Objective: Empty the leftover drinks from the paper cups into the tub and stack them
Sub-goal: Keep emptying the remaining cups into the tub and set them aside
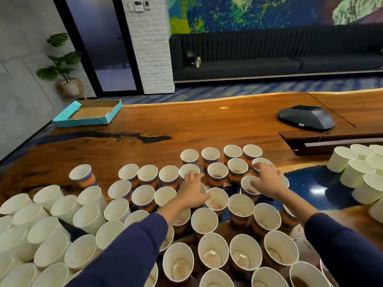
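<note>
A shallow teal cardboard box (88, 113) is seen at the left end of the wooden table (207, 125). A dark angular device (305, 117) is set at the right of the frame. A potted plant (62, 63) is placed at the upper left, beside a glass door (103, 42). A black sofa (269, 52) is lined along the painted wall (248, 11).

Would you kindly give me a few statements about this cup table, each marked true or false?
1. Both hands, left and right, reach over the printed cups. True.
2. The teal tray holds stacked cups. False: nothing shows in it but its brown bottom.
3. Some near cups hold leftover drink. True.
4. The tub sits between the hands. False: no tub is in view.
5. A dark device lies on the table at far right. True.
</note>
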A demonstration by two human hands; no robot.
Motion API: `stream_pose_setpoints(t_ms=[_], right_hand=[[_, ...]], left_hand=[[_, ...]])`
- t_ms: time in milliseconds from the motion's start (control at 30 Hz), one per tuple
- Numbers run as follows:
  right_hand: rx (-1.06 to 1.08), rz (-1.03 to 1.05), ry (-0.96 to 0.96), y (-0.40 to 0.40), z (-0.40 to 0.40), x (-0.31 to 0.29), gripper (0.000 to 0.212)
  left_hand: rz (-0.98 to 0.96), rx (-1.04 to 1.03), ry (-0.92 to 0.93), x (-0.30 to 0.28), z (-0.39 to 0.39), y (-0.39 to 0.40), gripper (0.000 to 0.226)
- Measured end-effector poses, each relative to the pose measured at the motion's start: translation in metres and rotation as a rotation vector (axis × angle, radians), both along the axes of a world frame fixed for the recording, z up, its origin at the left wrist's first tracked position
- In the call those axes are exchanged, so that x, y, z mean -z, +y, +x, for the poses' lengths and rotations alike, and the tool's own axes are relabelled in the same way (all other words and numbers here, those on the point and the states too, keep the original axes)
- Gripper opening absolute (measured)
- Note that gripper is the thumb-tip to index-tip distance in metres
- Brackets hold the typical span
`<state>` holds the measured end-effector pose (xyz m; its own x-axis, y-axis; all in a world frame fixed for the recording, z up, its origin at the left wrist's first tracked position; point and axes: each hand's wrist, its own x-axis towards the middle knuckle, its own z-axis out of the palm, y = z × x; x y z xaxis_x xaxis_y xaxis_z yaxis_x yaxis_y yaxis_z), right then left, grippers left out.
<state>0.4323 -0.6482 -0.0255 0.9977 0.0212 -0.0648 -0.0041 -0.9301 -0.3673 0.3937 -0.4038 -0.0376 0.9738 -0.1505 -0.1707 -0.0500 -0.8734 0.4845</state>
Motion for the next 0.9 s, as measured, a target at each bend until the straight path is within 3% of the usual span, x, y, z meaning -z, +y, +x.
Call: stream_pose_setpoints(t_ms=[333, 500, 733, 900], right_hand=[[-0.116, -0.216, 0.193, -0.001, 0.001, 0.022, 0.082], [-0.093, -0.289, 0.143, -0.001, -0.001, 0.026, 0.077], [-0.036, -0.236, 0.08, 0.004, -0.003, 0.028, 0.071], [0.027, -0.122, 0.034, 0.005, -0.002, 0.026, 0.071]], left_hand=[[0.223, 0.084, 0.162, -0.004, 0.006, 0.033, 0.088], [0.269, 0.086, 0.113, 0.0, 0.004, 0.028, 0.089], [0.173, -0.001, 0.062, 0.012, 0.001, 0.015, 0.095], [0.06, -0.081, 0.017, 0.016, -0.002, 0.013, 0.084]])
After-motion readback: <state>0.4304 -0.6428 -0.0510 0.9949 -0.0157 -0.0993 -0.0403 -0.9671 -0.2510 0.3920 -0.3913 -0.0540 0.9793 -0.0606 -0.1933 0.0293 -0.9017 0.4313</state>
